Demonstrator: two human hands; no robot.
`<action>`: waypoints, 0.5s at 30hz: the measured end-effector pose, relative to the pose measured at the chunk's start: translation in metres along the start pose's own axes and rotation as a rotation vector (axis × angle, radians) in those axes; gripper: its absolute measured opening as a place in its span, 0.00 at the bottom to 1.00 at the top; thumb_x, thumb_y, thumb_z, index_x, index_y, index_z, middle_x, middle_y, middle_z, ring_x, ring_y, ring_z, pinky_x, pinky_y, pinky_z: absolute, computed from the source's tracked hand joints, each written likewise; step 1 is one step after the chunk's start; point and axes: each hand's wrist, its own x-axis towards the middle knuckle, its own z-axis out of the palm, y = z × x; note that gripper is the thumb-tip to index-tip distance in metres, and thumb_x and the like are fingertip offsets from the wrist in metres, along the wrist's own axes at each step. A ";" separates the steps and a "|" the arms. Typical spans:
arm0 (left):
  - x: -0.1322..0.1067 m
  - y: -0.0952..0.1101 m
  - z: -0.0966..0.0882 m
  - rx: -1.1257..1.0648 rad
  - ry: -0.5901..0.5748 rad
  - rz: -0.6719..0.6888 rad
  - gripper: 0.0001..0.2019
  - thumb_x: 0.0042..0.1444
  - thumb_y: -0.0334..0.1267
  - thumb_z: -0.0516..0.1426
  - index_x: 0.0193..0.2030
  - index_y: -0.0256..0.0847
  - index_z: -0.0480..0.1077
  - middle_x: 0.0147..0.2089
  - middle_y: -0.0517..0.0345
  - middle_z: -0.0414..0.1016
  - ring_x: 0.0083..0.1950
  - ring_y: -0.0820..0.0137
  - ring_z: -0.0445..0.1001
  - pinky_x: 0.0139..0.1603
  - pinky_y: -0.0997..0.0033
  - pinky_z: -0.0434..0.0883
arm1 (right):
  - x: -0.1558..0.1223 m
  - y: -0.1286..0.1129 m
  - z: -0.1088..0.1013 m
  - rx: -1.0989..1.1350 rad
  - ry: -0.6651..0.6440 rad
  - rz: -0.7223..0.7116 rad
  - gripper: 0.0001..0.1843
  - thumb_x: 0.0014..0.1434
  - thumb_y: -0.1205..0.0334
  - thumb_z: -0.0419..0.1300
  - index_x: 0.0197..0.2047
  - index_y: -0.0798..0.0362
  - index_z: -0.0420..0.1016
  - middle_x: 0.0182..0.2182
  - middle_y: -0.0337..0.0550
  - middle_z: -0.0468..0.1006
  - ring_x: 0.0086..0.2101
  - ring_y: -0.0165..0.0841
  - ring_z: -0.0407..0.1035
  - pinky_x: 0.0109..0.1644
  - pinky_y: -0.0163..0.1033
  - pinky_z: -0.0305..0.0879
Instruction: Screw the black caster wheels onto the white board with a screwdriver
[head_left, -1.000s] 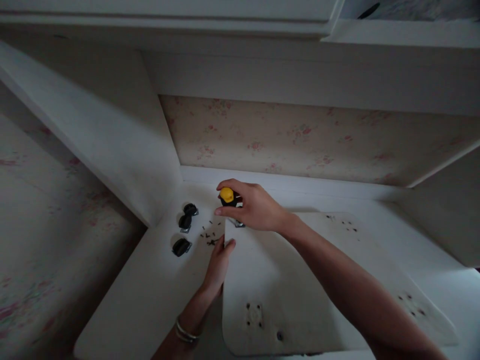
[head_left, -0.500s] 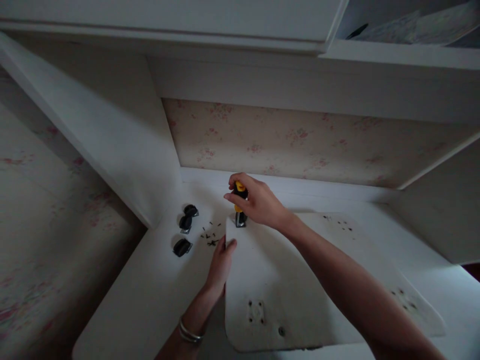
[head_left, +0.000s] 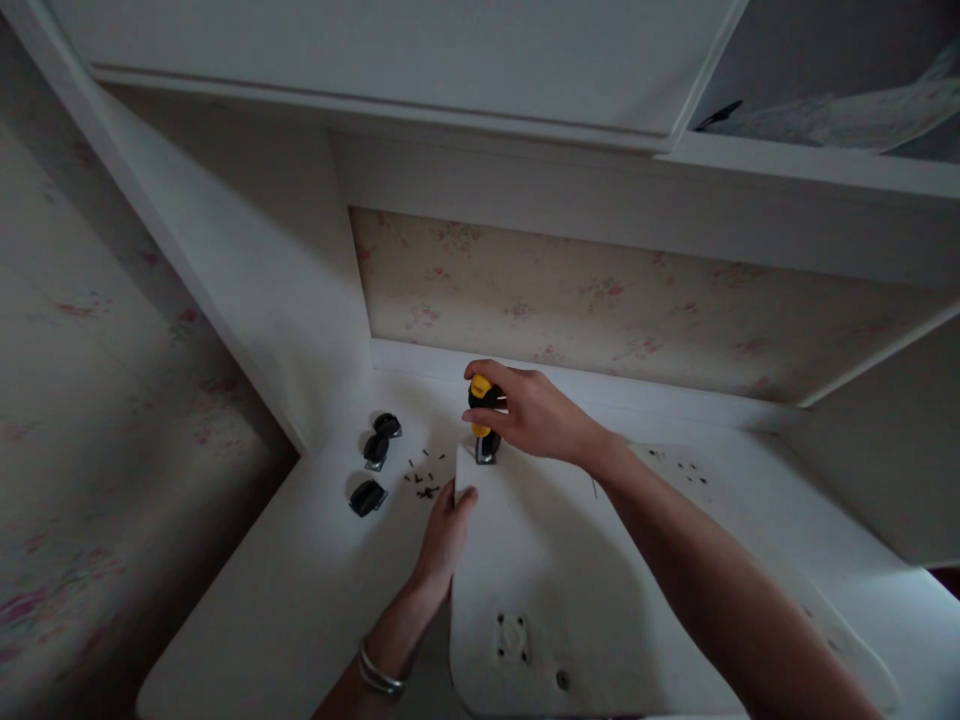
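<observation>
caster (head_left: 490,446) stood at the far left corner of the white board (head_left: 555,560), its wheel partly hidden behind the tool, and both our hands were busy around that corner. our right hand (head_left: 536,410) was closed narrow on the yellow and black handle of what looked to be a screwdriver (head_left: 480,385), upright over the caster, fingers on one side and thumb on the other; we judged that holding it this way, from the side, let the wrist turn freely while the tool stood straight. we could not see its tip, so whether it met a screw we could not tell. our left hand (head_left: 446,535) clasped the board's left edge, nearer to us than the caster, thumb on top and fingers out of sight past the edge, most likely to stop the board twisting on the tabletop (head_left: 300,600). left of the board lay three loose casters (head_left: 368,497), and between them and the board's edge dark screws (head_left: 427,492) were scattered, a spot we thought handy, close to the left hand yet off the working surface. at the board's near left corner, a square of holes (head_left: 512,638) was bare.
</observation>
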 end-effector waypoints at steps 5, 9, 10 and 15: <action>0.002 -0.003 0.000 0.005 -0.002 0.028 0.20 0.51 0.45 0.61 0.50 0.38 0.75 0.55 0.44 0.80 0.55 0.50 0.77 0.59 0.51 0.70 | 0.001 -0.008 0.013 -0.092 0.063 0.030 0.24 0.62 0.45 0.64 0.54 0.51 0.69 0.42 0.47 0.78 0.38 0.40 0.74 0.44 0.46 0.68; 0.005 -0.005 0.001 0.011 -0.009 0.044 0.20 0.51 0.45 0.61 0.48 0.38 0.76 0.53 0.44 0.81 0.54 0.50 0.77 0.58 0.51 0.70 | 0.001 -0.002 0.009 0.137 -0.024 -0.062 0.28 0.66 0.58 0.58 0.67 0.51 0.58 0.59 0.54 0.71 0.55 0.41 0.70 0.59 0.50 0.66; 0.006 -0.006 0.000 0.012 -0.007 0.046 0.20 0.51 0.45 0.61 0.48 0.38 0.76 0.52 0.44 0.81 0.54 0.50 0.77 0.58 0.52 0.70 | 0.000 0.000 0.007 0.196 -0.049 -0.080 0.29 0.66 0.61 0.58 0.68 0.50 0.56 0.61 0.53 0.70 0.56 0.39 0.69 0.60 0.49 0.65; 0.008 -0.011 -0.002 0.019 0.013 0.041 0.19 0.51 0.46 0.61 0.47 0.38 0.76 0.51 0.44 0.82 0.58 0.49 0.75 0.61 0.51 0.68 | -0.002 0.006 0.009 0.199 0.025 0.015 0.22 0.61 0.56 0.65 0.57 0.47 0.68 0.44 0.42 0.78 0.39 0.34 0.75 0.46 0.42 0.72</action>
